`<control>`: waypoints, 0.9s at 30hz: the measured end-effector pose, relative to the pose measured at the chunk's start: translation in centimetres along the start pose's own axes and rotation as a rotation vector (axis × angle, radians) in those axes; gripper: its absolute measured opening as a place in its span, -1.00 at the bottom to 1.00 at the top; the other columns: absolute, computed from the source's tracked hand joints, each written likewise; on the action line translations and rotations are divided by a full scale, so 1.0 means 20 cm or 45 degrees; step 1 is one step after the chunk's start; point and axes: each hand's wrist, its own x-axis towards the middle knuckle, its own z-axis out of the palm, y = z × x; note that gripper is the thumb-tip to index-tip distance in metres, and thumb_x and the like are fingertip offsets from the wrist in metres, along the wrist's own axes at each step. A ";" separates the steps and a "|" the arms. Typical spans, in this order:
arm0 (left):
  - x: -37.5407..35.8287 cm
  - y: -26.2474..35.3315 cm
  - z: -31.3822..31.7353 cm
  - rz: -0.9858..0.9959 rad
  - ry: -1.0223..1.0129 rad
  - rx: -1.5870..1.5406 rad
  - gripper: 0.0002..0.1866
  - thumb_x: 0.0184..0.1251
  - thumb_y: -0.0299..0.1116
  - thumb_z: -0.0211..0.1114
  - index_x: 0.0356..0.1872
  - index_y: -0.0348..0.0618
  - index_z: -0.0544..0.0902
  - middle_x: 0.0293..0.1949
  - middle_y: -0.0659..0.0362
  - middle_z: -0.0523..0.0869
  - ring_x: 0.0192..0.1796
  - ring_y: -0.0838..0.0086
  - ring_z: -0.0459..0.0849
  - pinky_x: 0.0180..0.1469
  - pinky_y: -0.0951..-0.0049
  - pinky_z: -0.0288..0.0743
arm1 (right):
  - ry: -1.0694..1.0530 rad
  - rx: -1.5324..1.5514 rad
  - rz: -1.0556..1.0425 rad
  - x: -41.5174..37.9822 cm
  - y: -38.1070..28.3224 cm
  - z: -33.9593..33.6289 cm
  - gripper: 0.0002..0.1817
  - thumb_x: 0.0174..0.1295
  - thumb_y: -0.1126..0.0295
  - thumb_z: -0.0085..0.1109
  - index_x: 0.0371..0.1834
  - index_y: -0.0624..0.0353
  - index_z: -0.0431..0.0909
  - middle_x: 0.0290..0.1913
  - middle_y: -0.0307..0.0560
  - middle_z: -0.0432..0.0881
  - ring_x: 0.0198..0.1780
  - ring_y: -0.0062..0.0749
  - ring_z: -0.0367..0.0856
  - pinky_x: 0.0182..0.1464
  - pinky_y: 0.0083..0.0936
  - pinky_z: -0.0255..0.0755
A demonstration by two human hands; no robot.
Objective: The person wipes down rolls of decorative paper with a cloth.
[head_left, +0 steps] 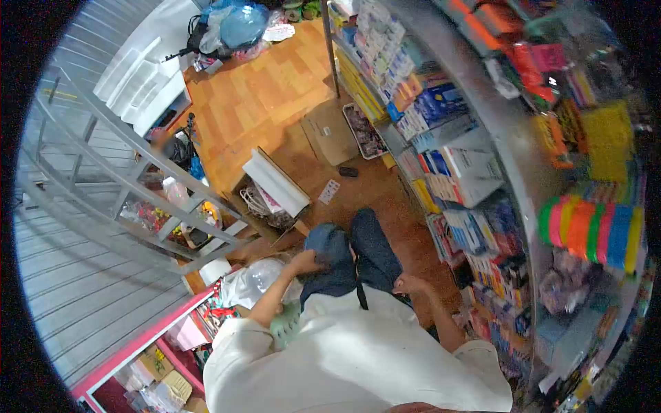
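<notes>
My left hand [306, 261] lies on the left thigh of my dark trousers [329, 258], fingers stretched over the cloth and a little blurred. On the other side, my right hand [411, 284] is curled closed beside my right thigh; what its fingers hold, if anything, I cannot make out. Beside my left forearm are a clear, whitish plastic bag [265, 275] and a green plastic piece with holes [284, 327]. On the floor ahead of my knees lie a white card with small marks [329, 192] and a small dark object [348, 172].
An open carton [299, 224] holds a white box-like piece [277, 182] and coiled cord. Flattened cardboard [330, 134] and a white basket [363, 131] lie farther ahead. Stocked shelves [458, 175] line the right. A metal railing [127, 158] curves along the left.
</notes>
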 end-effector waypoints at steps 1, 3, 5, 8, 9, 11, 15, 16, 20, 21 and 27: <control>0.16 -0.14 0.05 0.103 0.221 -0.132 -0.49 0.01 0.01 0.36 -0.14 -0.21 0.64 -0.18 -0.14 0.67 -0.12 0.02 0.64 -0.07 0.12 0.48 | 0.030 0.039 -0.090 0.20 0.19 -0.01 -0.72 0.08 0.18 0.33 -0.38 0.20 0.63 -0.32 -0.11 0.65 -0.26 -0.41 0.56 -0.20 -0.41 0.43; 0.50 -0.21 -0.04 0.051 0.495 0.102 -0.51 0.03 -0.03 0.35 -0.15 -0.23 0.61 -0.26 -0.13 0.66 -0.18 -0.01 0.63 -0.11 0.12 0.48 | 0.034 0.088 -0.162 0.46 0.35 -0.04 -0.63 0.09 0.13 0.33 -0.21 0.20 0.62 -0.17 -0.03 0.65 -0.11 -0.31 0.59 -0.04 -0.37 0.44; 0.99 -0.45 -0.05 0.246 0.688 0.255 -0.44 -0.08 -0.14 0.41 -0.05 -0.25 0.52 -0.18 -0.12 0.59 -0.11 0.02 0.58 -0.10 0.14 0.50 | 1.167 -0.062 -0.309 0.66 0.33 -0.14 -0.31 0.07 0.07 0.35 0.24 0.11 0.36 0.21 0.13 0.40 0.27 -0.09 0.34 0.26 -0.25 0.25; 1.69 -0.63 -0.12 0.058 0.561 0.389 -0.40 -0.07 -0.19 0.39 0.04 -0.21 0.47 -0.01 -0.09 0.53 0.00 0.05 0.54 -0.02 0.15 0.50 | 1.187 -0.199 -0.234 0.93 0.26 -0.40 -0.10 0.05 -0.03 0.32 0.41 -0.02 0.09 0.41 0.15 0.06 0.41 0.10 0.03 0.37 -0.12 0.07; 1.95 -0.78 -0.08 0.111 0.589 0.475 -0.40 -0.04 -0.20 0.38 0.07 -0.19 0.46 0.04 -0.07 0.51 0.03 0.05 0.53 0.01 0.15 0.50 | 1.251 -0.372 -0.057 1.00 0.20 -0.46 -0.09 0.04 -0.05 0.31 0.42 -0.04 0.07 0.42 0.14 0.03 0.40 0.17 0.02 0.35 -0.07 0.09; 2.30 -0.87 -0.07 0.071 0.655 0.752 -0.39 0.01 -0.18 0.37 0.12 -0.18 0.45 0.15 -0.03 0.44 0.13 0.04 0.47 0.03 0.14 0.50 | 1.311 -0.553 0.132 1.17 0.14 -0.58 -0.08 0.04 -0.06 0.29 0.43 -0.06 0.05 0.44 0.12 0.00 0.39 0.24 0.01 0.33 -0.02 0.11; 2.76 -0.97 -0.09 -0.079 0.522 0.820 -0.36 0.05 -0.15 0.36 0.17 -0.19 0.41 0.21 -0.01 0.39 0.24 0.06 0.38 0.11 0.12 0.43 | 1.389 -0.461 0.410 1.46 0.21 -0.80 -0.07 0.02 -0.04 0.26 0.45 -0.10 0.02 0.44 0.07 0.00 0.33 0.32 0.08 0.29 0.10 0.14; 2.84 -1.02 -0.07 -0.044 0.633 0.727 -0.33 0.05 -0.14 0.37 0.19 -0.18 0.38 0.24 0.00 0.36 0.28 0.07 0.34 0.17 0.10 0.38 | 1.449 -0.402 0.378 1.51 0.25 -0.84 -0.07 0.01 -0.01 0.26 0.45 -0.11 0.01 0.44 0.05 0.00 0.31 0.32 0.11 0.28 0.12 0.15; 3.17 -1.27 -0.03 0.076 0.629 0.687 -0.22 -0.06 -0.15 0.43 0.24 -0.15 0.33 0.32 0.07 0.30 0.33 0.09 0.26 0.26 0.04 0.24 | 1.637 -0.489 0.358 1.65 0.33 -0.93 -0.10 0.03 0.00 0.25 0.45 -0.11 0.03 0.44 0.04 0.02 0.29 0.32 0.15 0.28 0.11 0.16; 3.24 -1.37 -0.01 0.090 0.629 0.680 -0.22 -0.06 -0.15 0.43 0.24 -0.15 0.33 0.32 0.07 0.30 0.33 0.09 0.26 0.26 0.04 0.24 | 1.701 -0.538 0.367 1.69 0.35 -0.95 -0.11 0.04 0.01 0.24 0.44 -0.11 0.04 0.44 0.03 0.02 0.29 0.32 0.16 0.28 0.09 0.17; 3.36 -1.60 -0.02 0.054 0.642 0.833 -0.12 -0.29 -0.27 0.53 0.24 0.10 0.36 0.35 0.21 0.23 0.32 0.19 0.26 0.11 -0.12 0.33 | 1.914 -0.513 0.298 1.85 0.41 -1.03 -0.15 0.05 0.05 0.24 0.43 -0.09 0.08 0.45 0.01 0.02 0.33 0.30 0.12 0.29 0.09 0.15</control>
